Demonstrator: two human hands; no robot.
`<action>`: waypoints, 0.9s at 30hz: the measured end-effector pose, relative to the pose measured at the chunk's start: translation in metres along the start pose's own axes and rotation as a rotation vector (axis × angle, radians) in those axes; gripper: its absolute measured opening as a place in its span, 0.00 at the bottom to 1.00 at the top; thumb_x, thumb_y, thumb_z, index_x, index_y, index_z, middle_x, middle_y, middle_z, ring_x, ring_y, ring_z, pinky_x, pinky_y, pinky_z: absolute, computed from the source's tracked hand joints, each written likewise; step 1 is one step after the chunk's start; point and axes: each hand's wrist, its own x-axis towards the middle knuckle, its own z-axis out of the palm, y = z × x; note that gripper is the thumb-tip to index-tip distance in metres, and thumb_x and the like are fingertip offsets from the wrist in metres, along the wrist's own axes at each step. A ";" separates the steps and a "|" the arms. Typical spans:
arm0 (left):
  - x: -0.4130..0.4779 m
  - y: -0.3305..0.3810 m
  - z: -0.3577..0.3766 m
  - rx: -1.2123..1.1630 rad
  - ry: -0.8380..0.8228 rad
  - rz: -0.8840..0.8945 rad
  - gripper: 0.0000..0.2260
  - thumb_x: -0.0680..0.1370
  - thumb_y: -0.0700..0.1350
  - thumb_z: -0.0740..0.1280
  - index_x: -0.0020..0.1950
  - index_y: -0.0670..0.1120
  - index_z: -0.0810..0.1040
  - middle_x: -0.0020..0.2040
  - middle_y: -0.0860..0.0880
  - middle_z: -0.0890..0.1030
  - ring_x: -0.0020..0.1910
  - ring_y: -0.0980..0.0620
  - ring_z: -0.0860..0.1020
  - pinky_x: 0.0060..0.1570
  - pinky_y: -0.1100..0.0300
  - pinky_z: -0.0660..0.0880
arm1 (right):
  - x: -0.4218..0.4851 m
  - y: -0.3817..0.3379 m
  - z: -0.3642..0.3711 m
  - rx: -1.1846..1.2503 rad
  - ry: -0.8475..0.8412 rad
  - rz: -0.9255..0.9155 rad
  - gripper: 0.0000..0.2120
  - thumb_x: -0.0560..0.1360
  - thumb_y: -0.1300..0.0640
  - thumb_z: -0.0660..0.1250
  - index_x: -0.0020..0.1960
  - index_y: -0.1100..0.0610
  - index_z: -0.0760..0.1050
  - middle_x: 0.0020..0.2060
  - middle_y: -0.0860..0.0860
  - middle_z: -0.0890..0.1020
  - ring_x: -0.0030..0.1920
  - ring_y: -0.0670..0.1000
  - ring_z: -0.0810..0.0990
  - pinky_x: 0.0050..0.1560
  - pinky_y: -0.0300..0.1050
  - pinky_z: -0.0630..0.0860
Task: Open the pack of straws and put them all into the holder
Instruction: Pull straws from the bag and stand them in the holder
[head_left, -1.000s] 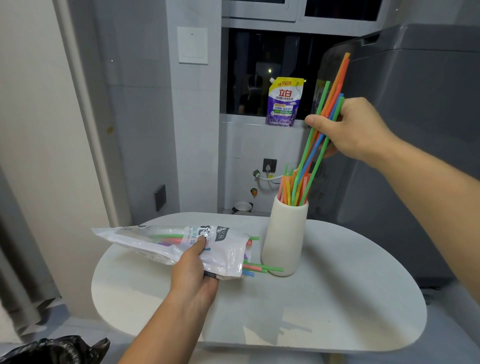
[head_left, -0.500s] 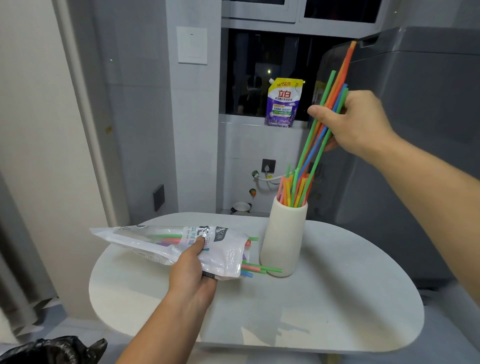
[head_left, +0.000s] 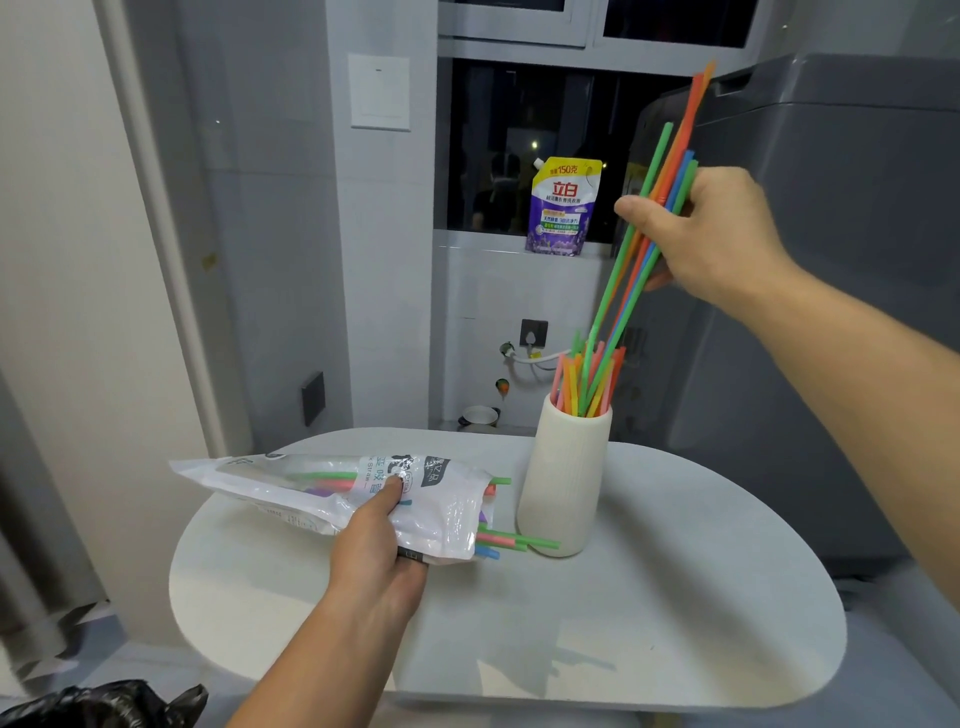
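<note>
Two bare arms are being shown now: the left forearm (head_left: 306, 660) is seen uncovered from the lower edge of the view clear up to the wrist, lean and even in outline, and it is finished by the left grip (head_left: 382, 556), where a short, rounded thumbnail (head_left: 396, 483) can just be made out. The right forearm (head_left: 857, 353) is likewise seen uncovered, rendered broad and heavy by the wide lens where the frame edge is met, and the back of the right grip (head_left: 711, 234) is shown smooth, its knuckles marked only as soft ridges.
</note>
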 end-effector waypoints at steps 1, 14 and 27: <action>-0.001 0.000 0.001 -0.007 0.000 0.002 0.17 0.83 0.40 0.65 0.72 0.42 0.74 0.66 0.39 0.82 0.65 0.34 0.79 0.64 0.29 0.72 | 0.001 0.000 0.000 -0.002 0.007 -0.002 0.13 0.77 0.45 0.68 0.53 0.55 0.77 0.44 0.48 0.82 0.37 0.41 0.83 0.36 0.42 0.84; -0.008 0.001 0.006 0.019 0.016 0.007 0.17 0.83 0.40 0.65 0.72 0.42 0.74 0.67 0.38 0.81 0.66 0.33 0.78 0.63 0.27 0.72 | -0.005 0.009 0.013 -0.020 -0.023 0.001 0.17 0.77 0.46 0.67 0.58 0.57 0.77 0.49 0.48 0.81 0.42 0.46 0.83 0.37 0.37 0.82; -0.010 0.001 0.006 0.025 0.037 -0.002 0.18 0.82 0.41 0.66 0.72 0.43 0.74 0.66 0.38 0.81 0.66 0.31 0.78 0.63 0.25 0.71 | 0.005 0.014 0.007 0.018 0.040 0.060 0.15 0.77 0.46 0.69 0.53 0.57 0.78 0.43 0.48 0.82 0.36 0.42 0.83 0.35 0.43 0.84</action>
